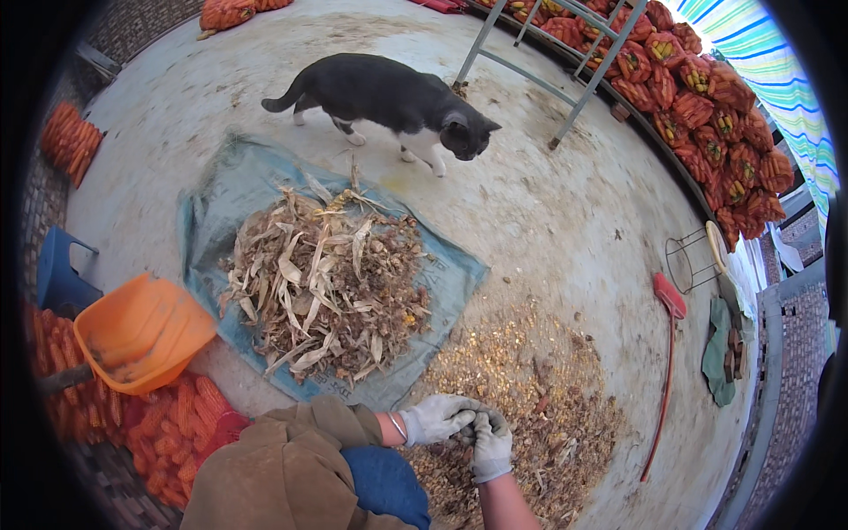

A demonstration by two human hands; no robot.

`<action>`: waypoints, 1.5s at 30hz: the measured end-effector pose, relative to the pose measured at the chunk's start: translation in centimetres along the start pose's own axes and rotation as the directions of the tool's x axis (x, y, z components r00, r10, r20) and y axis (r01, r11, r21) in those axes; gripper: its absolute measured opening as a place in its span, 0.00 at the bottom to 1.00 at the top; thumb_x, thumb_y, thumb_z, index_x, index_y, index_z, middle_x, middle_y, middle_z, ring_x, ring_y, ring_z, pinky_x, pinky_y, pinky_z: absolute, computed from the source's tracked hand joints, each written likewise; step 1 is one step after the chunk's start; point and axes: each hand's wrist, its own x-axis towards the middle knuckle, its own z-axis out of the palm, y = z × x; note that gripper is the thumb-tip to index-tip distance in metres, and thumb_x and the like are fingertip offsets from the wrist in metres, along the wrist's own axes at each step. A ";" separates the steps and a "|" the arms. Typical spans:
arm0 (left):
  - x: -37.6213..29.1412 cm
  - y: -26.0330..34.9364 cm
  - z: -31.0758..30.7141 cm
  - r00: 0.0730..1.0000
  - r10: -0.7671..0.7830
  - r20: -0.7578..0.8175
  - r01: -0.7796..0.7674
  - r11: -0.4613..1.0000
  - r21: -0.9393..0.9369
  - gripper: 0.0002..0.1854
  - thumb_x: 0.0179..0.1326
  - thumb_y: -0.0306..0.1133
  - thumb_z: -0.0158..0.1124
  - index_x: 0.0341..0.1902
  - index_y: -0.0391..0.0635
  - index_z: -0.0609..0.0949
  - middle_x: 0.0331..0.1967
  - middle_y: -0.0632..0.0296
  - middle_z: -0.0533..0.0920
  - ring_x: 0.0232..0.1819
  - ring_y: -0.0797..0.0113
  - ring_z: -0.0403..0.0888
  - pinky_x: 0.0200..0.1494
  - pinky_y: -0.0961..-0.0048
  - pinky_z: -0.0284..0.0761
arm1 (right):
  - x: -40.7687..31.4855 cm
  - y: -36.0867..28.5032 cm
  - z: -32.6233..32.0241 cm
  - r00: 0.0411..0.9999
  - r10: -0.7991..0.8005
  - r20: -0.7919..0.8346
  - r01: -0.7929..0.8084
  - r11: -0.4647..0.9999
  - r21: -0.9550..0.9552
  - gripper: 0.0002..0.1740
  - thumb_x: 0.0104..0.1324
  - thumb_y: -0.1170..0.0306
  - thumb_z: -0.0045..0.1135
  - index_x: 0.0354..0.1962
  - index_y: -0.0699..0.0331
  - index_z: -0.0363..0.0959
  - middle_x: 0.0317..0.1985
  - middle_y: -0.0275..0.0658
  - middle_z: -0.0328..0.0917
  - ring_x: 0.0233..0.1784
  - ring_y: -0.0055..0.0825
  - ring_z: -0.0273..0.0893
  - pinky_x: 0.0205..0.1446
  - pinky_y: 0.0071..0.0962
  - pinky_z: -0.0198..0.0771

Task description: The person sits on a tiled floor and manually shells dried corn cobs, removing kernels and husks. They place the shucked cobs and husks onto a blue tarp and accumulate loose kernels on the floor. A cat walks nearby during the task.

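My left hand [434,419] and my right hand [491,442], both in pale work gloves with grey fingers, meet fingertip to fingertip above a spread of loose corn kernels and chaff [523,371]. Their fingers are bent towards each other, and anything small between them is hidden. Left of the hands, a heap of dry corn husks and plant debris [324,278] lies on a blue-green woven plastic sack [225,179] spread flat on the concrete floor.
A grey-and-white cat [377,93] stands beyond the sack, near a metal ladder-like frame [530,73]. An orange scoop shovel [149,331] rests by mesh bags of corn cobs [179,430]. A red-handled broom [664,391] lies at right. Stacked corn bags [695,106] line the far right.
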 end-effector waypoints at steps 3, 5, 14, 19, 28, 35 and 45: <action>-0.4 0.0 0.0 0.997 -0.035 -0.071 0.048 0.980 0.194 0.23 0.73 0.41 0.51 0.62 0.36 0.75 0.49 0.49 0.84 0.52 0.60 0.83 0.58 0.68 0.76 | -0.1 -0.2 0.3 0.995 0.087 -0.052 -0.091 0.993 -0.071 0.11 0.75 0.64 0.53 0.45 0.64 0.76 0.30 0.32 0.81 0.22 0.16 0.74 0.21 0.16 0.68; -0.7 -0.2 0.0 0.988 -0.008 -0.152 0.044 0.971 0.236 0.24 0.74 0.45 0.49 0.58 0.36 0.79 0.48 0.49 0.85 0.51 0.61 0.83 0.56 0.67 0.77 | -0.3 -0.1 0.0 0.996 0.081 0.042 -0.078 0.995 -0.056 0.12 0.75 0.62 0.53 0.46 0.61 0.75 0.30 0.32 0.81 0.22 0.17 0.75 0.21 0.17 0.68; 0.2 -4.0 0.8 0.918 -0.194 -0.347 0.054 0.926 -0.374 0.26 0.70 0.44 0.61 0.63 0.39 0.74 0.34 0.67 0.79 0.33 0.79 0.75 0.38 0.79 0.75 | 1.7 -2.7 -5.2 0.900 0.434 -0.043 -0.427 0.897 0.113 0.20 0.72 0.61 0.57 0.55 0.62 0.68 0.38 0.38 0.83 0.33 0.23 0.81 0.27 0.22 0.76; 1.0 -5.3 0.5 0.886 -0.169 -0.431 0.117 0.983 -0.145 0.22 0.67 0.36 0.59 0.61 0.37 0.76 0.39 0.64 0.80 0.38 0.77 0.75 0.45 0.77 0.74 | 8.3 -16.1 -12.6 0.845 -0.355 -0.400 0.526 0.684 0.505 0.36 0.67 0.53 0.63 0.66 0.56 0.58 0.61 0.43 0.69 0.60 0.38 0.74 0.56 0.35 0.78; 2.5 -4.7 -0.4 0.935 -0.049 -0.352 0.165 0.937 0.308 0.25 0.64 0.42 0.62 0.59 0.37 0.77 0.55 0.46 0.78 0.58 0.53 0.77 0.62 0.63 0.72 | 7.7 0.8 -27.3 0.616 -0.294 -0.731 -0.048 0.912 -0.407 0.35 0.67 0.55 0.63 0.62 0.72 0.68 0.58 0.50 0.73 0.62 0.38 0.72 0.68 0.32 0.64; 10.2 -1.1 -4.5 0.997 -0.008 -0.078 0.068 0.571 0.818 0.30 0.62 0.42 0.63 0.65 0.39 0.72 0.68 0.41 0.67 0.69 0.44 0.66 0.71 0.57 0.63 | -2.8 16.3 -43.5 0.148 -0.021 -0.989 -0.531 0.842 -0.098 0.40 0.61 0.42 0.61 0.62 0.61 0.72 0.67 0.52 0.66 0.68 0.48 0.68 0.69 0.42 0.65; 21.2 -2.2 4.5 0.938 -0.333 -0.091 0.149 0.152 0.977 0.49 0.56 0.62 0.63 0.79 0.60 0.55 0.79 0.43 0.47 0.79 0.41 0.44 0.77 0.46 0.50 | 8.7 7.5 -44.3 0.449 -0.262 -0.854 -0.516 0.704 -0.487 0.47 0.60 0.30 0.53 0.69 0.48 0.64 0.76 0.45 0.53 0.79 0.46 0.48 0.79 0.48 0.47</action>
